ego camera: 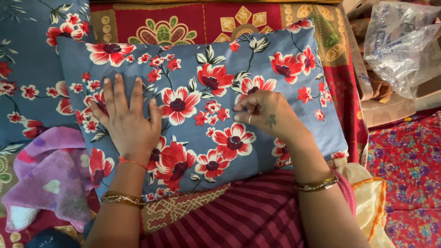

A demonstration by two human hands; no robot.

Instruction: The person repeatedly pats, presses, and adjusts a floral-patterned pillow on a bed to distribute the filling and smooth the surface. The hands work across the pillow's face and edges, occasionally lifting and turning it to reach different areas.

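A blue pillow (pixel 203 63) with red flowers lies across the middle of the head view, on a red patterned bedcover (pixel 185 23). My left hand (pixel 126 117) rests flat on the pillow's left part, fingers spread. My right hand (pixel 260 113) sits on the pillow's right-centre, its fingertips curled and pinched against the fabric. Whether anything small is between those fingers cannot be told. Both wrists wear bangles.
A second blue floral pillow (pixel 20 55) lies at the left. A pink and purple cloth (pixel 54 176) is at lower left. A clear plastic bag (pixel 402 42) sits on wooden pieces at top right. A striped maroon garment (pixel 246 224) fills the bottom.
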